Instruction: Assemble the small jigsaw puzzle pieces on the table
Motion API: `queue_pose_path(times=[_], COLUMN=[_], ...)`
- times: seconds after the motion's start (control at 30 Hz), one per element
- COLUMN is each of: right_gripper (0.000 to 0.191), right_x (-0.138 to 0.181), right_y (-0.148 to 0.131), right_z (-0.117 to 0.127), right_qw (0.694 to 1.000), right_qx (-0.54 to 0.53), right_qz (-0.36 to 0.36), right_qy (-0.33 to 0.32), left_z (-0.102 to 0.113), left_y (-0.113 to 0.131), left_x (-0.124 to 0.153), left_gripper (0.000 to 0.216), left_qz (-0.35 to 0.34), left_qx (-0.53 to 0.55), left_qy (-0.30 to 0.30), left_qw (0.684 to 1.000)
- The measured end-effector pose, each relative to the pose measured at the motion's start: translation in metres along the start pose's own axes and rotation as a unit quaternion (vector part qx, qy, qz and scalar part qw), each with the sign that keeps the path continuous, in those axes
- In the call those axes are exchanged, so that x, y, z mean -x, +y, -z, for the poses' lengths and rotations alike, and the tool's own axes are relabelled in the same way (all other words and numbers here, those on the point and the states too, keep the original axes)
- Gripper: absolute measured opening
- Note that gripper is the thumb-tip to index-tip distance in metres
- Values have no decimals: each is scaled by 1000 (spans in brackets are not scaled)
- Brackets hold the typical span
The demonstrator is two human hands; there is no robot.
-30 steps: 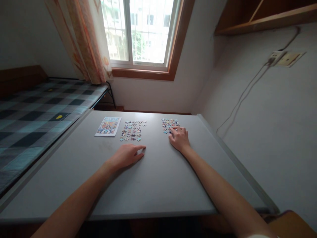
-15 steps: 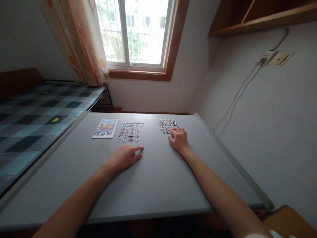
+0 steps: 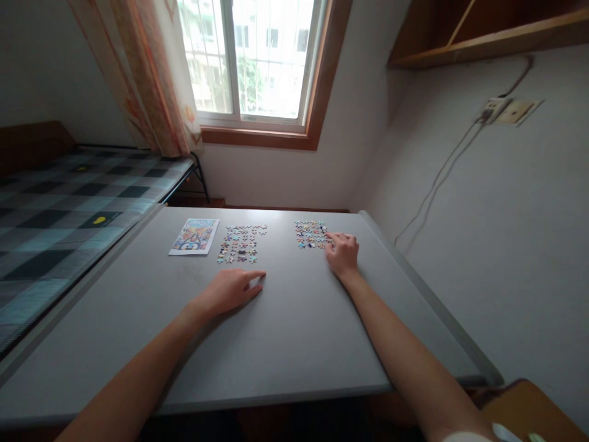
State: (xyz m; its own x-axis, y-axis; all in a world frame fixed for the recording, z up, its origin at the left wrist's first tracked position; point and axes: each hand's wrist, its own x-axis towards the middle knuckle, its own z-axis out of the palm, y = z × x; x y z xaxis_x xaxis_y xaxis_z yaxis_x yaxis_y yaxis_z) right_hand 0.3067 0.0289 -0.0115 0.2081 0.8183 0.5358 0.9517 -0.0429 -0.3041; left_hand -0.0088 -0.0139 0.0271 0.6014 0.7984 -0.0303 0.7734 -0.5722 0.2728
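Our right hand (image 3: 342, 254) is lying fingers bent beside the puzzle pieces (image 3: 311, 233) at its ten o'clock; whether it is pinching one, we cannot tell. Our left hand (image 3: 232, 287) is resting finger and thumb apart, spaced pieces (image 3: 242, 252) at twelve. We are judging all light, stiff, best gripped by opposite edges.

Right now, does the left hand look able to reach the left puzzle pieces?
Probably yes: the left puzzle pieces lie just beyond the left hand, with nothing visible blocking the way.
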Motion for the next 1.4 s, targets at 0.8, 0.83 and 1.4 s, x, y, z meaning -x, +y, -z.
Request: queue_pose_path(times=[0.8,0.83,1.4], right_gripper=[26,26,36], right_x=[4,4,-8], right_y=[-2,-2,33], right_z=[2,2,10], right_qw=[998,998,998], right_qx=[-19,-17,-6], right_qz=[45,45,-53], right_qy=[-48,-47,-25], left_z=[-1,-1,-1], left_y=[0,0,0], left_x=[0,0,0], left_gripper=[42,42,43], left_qz=[0,0,5], left_qx=[4,3,9], left_qy=[-1,1,-2], left_qw=[1000,1000,1000])
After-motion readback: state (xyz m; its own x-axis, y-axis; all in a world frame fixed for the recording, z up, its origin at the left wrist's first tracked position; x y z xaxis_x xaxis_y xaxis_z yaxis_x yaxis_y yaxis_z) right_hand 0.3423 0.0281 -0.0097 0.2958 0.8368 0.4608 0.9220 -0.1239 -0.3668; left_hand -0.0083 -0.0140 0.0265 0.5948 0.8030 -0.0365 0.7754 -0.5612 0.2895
